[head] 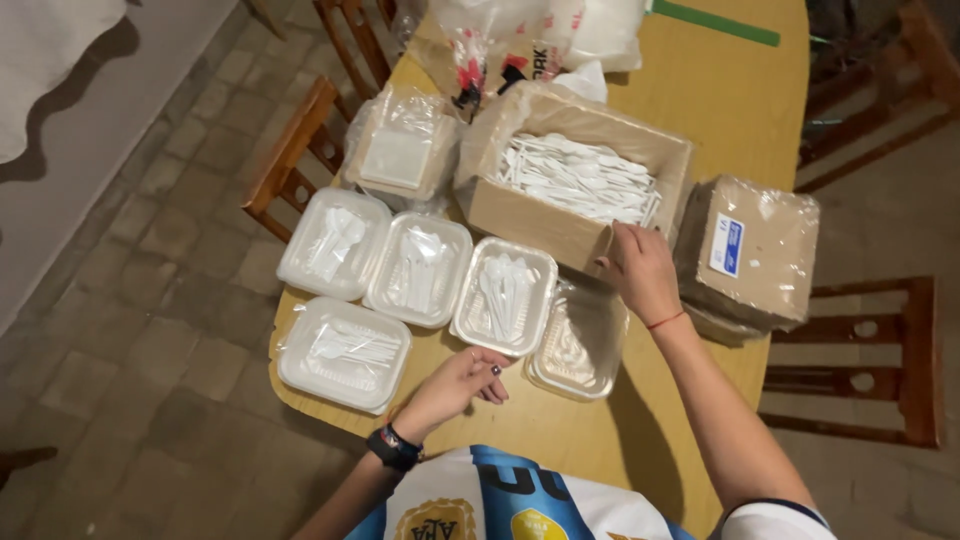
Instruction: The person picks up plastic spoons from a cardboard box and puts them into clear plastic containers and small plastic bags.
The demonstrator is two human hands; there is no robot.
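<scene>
A black wristband [392,447] circles the left wrist, a thin red string bracelet [665,321] the right; the shirt [500,500] is white with sky-blue stripes.
</scene>
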